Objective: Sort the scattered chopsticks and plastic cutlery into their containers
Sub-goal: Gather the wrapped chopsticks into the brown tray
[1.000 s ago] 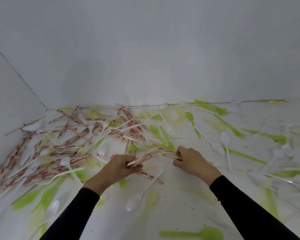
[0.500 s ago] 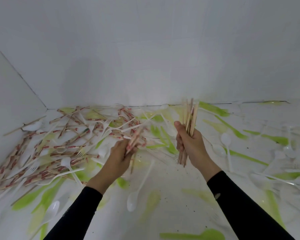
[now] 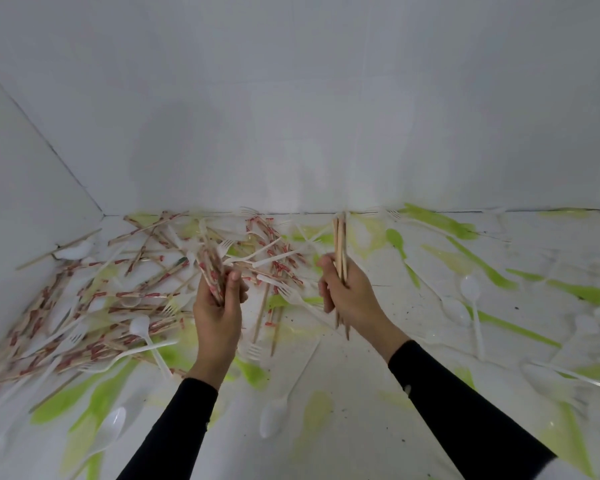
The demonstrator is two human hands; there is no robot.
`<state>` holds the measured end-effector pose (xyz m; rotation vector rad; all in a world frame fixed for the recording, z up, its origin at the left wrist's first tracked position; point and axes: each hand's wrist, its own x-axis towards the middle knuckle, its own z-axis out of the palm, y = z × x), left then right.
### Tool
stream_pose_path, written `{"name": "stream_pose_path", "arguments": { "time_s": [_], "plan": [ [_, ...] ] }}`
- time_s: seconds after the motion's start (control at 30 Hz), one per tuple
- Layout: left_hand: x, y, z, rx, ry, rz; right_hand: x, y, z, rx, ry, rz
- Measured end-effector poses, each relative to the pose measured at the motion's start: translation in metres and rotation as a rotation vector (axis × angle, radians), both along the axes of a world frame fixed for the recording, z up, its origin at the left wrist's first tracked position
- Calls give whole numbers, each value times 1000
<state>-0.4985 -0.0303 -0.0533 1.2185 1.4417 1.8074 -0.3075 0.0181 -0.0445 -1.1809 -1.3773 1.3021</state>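
Lifting clear of the littered table [image 3: 360, 414], where they were gathering a second ago, the left hand [image 3: 217, 308] is gripping red-printed wrapped chopsticks [image 3: 209, 268] and the right hand [image 3: 348, 294] is clutching bare wooden chopsticks [image 3: 340, 242] upright; sorting is barely starting, no container showing.

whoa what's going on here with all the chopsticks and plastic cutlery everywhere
A person is sorting a mess of cutlery by hand. The left hand grips a bundle of paper-wrapped chopsticks, and the right hand holds a bunch of bare wooden chopsticks upright. A big pile of more wrapped chopsticks and white forks lies to the left on the white surface; white spoons and green cutlery are scattered to the right. No container is in view.
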Motion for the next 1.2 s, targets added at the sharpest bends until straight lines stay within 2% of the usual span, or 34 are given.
{"name": "stream_pose_path", "arguments": {
  "time_s": [0.1,0.17,0.33,0.4,0.47,0.57,0.7,0.83,0.93,1.07,1.13,1.2],
  "plan": [
    [-4,-2,-16,-45,-37,59,-24,34,11,87,-120,7],
    [-5,-5,-30,-99,-38,59,-41,60,9,131,-343,40],
    [-13,-6,-48,-172,-52,59,-71,102,-15,171,-941,307],
    [-18,-1,-41,-143,-69,57,-71,109,-26,216,-1097,350],
    [-24,10,-31,-127,-43,86,-66,113,-35,303,-1166,357],
    [-39,31,-18,-195,30,150,-42,106,-42,363,-1149,374],
    [-55,68,-21,-356,275,35,5,86,-42,325,-1210,407],
    [-60,109,-42,-477,731,-77,41,71,-27,109,-1214,525],
    [-62,128,-52,-541,957,-108,46,70,-14,10,-1069,464],
    [-65,121,-51,-578,997,-79,13,90,-7,73,-821,243],
    [-70,105,-49,-510,954,-56,-11,103,-9,-20,-697,166],
    [-76,81,-46,-447,941,-20,-35,113,-15,-90,-663,155]
  ]
}}
